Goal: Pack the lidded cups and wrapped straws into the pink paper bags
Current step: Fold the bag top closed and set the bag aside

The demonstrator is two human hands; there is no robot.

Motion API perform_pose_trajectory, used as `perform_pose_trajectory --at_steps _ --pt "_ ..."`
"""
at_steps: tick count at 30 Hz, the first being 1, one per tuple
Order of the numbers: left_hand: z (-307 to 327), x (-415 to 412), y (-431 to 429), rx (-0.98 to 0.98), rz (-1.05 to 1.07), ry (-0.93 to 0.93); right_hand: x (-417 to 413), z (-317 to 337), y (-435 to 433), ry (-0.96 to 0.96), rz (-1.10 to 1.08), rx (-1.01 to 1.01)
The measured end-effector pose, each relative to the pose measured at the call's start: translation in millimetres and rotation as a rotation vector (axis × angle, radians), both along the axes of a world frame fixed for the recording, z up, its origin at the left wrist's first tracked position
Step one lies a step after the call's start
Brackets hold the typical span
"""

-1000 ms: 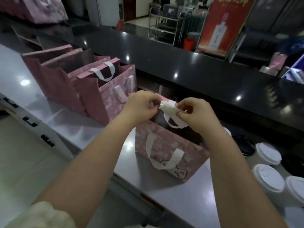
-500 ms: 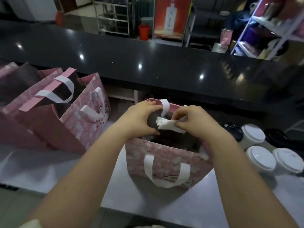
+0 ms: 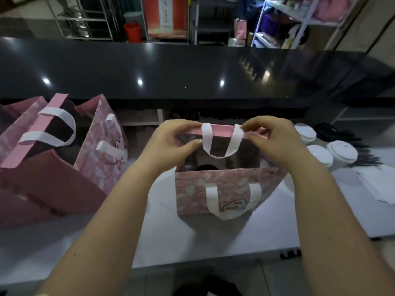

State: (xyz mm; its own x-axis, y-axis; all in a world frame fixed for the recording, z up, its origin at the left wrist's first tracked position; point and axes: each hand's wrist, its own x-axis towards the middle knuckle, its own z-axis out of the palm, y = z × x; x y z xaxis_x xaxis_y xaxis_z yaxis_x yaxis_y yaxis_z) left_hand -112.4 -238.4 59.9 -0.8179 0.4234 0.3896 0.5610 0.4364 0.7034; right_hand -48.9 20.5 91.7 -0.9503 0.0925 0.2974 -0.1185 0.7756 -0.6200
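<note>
The left hand (image 3: 173, 142) and the right hand (image 3: 275, 144) each pinch the far rim of the open pink bag (image 3: 226, 189), one on either side of its white handle (image 3: 220, 144). The bag stands upright on the pale counter (image 3: 192, 236); holding the rim taut and level should keep the mouth wide for a cup. Lidded cups (image 3: 342, 152) sit near its right side, and more pink bags (image 3: 102, 150) stand to the left. Behind runs a glossy black counter (image 3: 192, 69), then metal shelves (image 3: 299, 22) and a red bucket (image 3: 132, 32). Straws cannot be made out.
</note>
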Motion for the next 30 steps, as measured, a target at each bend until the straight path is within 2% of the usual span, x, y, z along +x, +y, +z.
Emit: perform_pose_trajectory --at_steps 3,6,9,12,16,21,25,30 --pt "-7.9 9.1 -15.2 0.209 0.039 -0.059 27.9 -13.7 18.6 0.157 -0.147 -0.189" --pt "-28.6 23.5 -25.9 0.433 0.045 -0.166 55.8 -37.6 32.8 0.25 -0.184 -0.588" --pt "-59.9 46.8 -28.3 0.565 0.07 -0.093 72.7 -65.5 37.8 0.163 -0.122 -0.855" --pt "-84.6 65.0 -27.9 0.497 0.084 -0.022 77.7 -83.9 34.3 0.016 -0.022 -0.984" --pt "-91.0 69.5 -24.7 0.347 0.081 0.05 77.5 -83.8 35.1 -0.088 0.139 -1.091" --pt "-88.6 75.0 -15.4 0.502 0.139 -0.298 75.6 -86.7 39.0 -0.134 0.259 -1.108" --pt "-90.8 72.9 -7.1 0.593 0.075 -0.421 73.5 -97.5 44.7 -0.186 0.152 -1.096" --pt "-89.8 77.6 5.3 0.689 0.171 -0.518 60.8 -103.7 22.9 -0.119 0.073 -1.18"
